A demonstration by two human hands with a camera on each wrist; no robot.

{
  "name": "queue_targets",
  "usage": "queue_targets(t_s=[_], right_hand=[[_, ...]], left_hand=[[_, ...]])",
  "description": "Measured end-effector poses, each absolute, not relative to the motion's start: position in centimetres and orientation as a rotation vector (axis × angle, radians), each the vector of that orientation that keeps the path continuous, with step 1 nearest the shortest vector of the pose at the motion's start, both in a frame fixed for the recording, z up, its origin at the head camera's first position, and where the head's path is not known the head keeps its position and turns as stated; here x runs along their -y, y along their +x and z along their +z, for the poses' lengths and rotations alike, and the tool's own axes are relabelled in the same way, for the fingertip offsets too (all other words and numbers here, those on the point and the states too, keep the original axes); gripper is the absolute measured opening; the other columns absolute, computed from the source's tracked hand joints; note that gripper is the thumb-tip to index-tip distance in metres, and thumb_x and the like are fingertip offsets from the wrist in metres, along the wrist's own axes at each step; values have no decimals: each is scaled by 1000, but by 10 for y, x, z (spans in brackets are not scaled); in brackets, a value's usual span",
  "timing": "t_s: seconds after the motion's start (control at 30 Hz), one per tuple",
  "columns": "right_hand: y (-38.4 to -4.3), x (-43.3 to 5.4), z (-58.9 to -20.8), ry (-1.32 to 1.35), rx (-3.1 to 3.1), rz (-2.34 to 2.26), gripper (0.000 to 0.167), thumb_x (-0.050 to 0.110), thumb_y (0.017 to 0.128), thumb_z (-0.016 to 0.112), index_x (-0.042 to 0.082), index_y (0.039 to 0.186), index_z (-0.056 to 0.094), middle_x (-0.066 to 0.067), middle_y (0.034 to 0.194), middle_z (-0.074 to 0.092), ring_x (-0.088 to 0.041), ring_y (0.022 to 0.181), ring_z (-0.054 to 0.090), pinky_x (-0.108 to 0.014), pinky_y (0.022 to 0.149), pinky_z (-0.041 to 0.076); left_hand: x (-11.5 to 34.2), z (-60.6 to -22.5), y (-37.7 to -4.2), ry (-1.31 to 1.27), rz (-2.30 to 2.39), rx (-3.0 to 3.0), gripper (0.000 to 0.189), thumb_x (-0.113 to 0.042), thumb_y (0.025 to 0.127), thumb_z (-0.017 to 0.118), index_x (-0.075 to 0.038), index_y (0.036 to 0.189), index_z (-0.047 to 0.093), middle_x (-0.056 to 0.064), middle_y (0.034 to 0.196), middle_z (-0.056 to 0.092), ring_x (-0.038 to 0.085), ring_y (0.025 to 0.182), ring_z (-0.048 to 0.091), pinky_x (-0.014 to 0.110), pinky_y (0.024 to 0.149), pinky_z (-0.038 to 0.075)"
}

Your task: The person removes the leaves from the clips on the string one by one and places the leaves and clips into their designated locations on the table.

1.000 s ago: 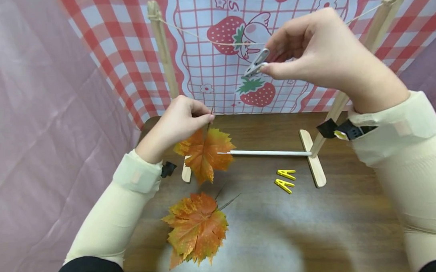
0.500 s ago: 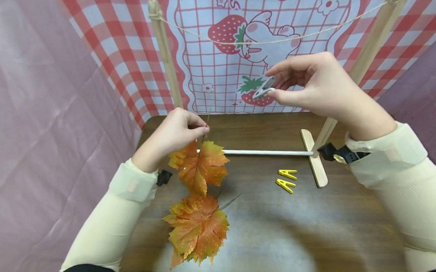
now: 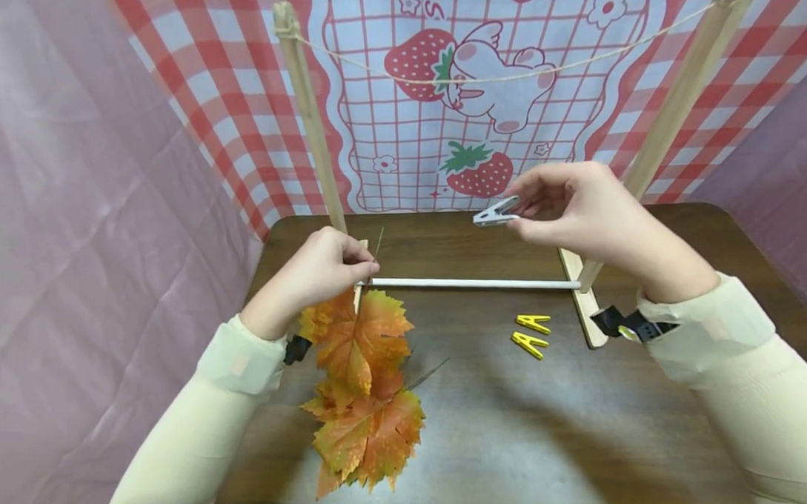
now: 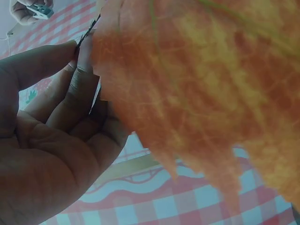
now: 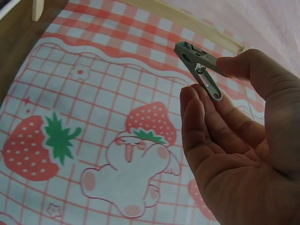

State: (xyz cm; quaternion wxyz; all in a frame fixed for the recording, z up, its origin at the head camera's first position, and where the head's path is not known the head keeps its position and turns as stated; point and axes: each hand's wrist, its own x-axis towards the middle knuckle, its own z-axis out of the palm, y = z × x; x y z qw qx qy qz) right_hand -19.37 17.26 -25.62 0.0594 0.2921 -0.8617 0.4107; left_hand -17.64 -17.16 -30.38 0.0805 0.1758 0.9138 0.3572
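Between thumb and fingers, my left hand (image 3: 330, 266) pinches the thin stem of an orange-yellow maple leaf (image 3: 360, 339). The leaf hangs below the hand and overlaps a pile of similar maple leaves (image 3: 373, 435) in the head view. In the left wrist view that held leaf (image 4: 197, 93) fills much of the picture, beside the thumb. My right hand (image 3: 575, 205) holds a pale grey clothespin (image 3: 495, 213) by its handle ends, above the back of the table. The right wrist view shows the clothespin (image 5: 199, 70) between thumb and fingers, its tip end pointing away from the hand.
Two yellow clothespins (image 3: 530, 333) lie on the brown table (image 3: 490, 427). Behind them stands a wooden frame with a left post (image 3: 312, 122), a right post (image 3: 678, 101), a sagging string (image 3: 504, 79) and a white bottom rod (image 3: 471, 283). A strawberry-print cloth (image 3: 399, 133) hangs at the back.
Both hands have come down from near the string, the right one by more. The leaf in the left hand has lowered until it overlaps the pile; the right hand still holds the clothespin.
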Motion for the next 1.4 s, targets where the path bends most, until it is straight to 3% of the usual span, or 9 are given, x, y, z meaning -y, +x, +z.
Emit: queue_targets(t_s=[0.23, 0.6, 0.87, 1.13, 1.4], right_hand=[[-191, -178, -282, 902, 2630, 1255, 30, 2, 84, 81, 9, 113, 76, -2, 89, 72, -17, 77, 67, -21, 67, 53], [-185, -182, -310, 826, 2739, 1208, 25, -2, 82, 79, 6, 104, 73, -1, 86, 71, -17, 78, 68, -23, 67, 53], [-182, -186, -337, 877, 2786, 1220, 22, 1, 83, 81, 4, 104, 73, -1, 88, 72, -16, 79, 68, -24, 68, 54], [-181, -192, -360, 1024, 2678, 1214, 28, -7, 79, 82, 4, 103, 75, -4, 86, 67, -15, 72, 66, -30, 64, 56], [-177, -190, -376, 892, 2844, 1259, 23, -5, 81, 79, -2, 103, 73, -4, 85, 67, -18, 78, 63, -28, 68, 54]], left_hand=[[175, -317, -171, 503, 1014, -2705, 16, -13, 97, 70, -9, 85, 80, 1, 75, 73, 11, 58, 41, 29, 52, 33], [177, -333, -164, 506, 919, -2671, 29, -14, 97, 69, -14, 70, 75, 4, 70, 70, 9, 51, 33, 27, 49, 30], [176, -347, -160, 495, 848, -2655, 31, -14, 97, 70, -13, 66, 74, -3, 66, 65, 10, 51, 39, 28, 50, 35], [175, -359, -157, 439, 845, -2616, 29, -12, 97, 70, -13, 68, 74, 0, 68, 67, 13, 58, 46, 28, 53, 38], [175, -375, -155, 398, 843, -2592, 28, -9, 96, 71, -12, 68, 75, -2, 65, 68, 12, 60, 54, 28, 56, 44]])
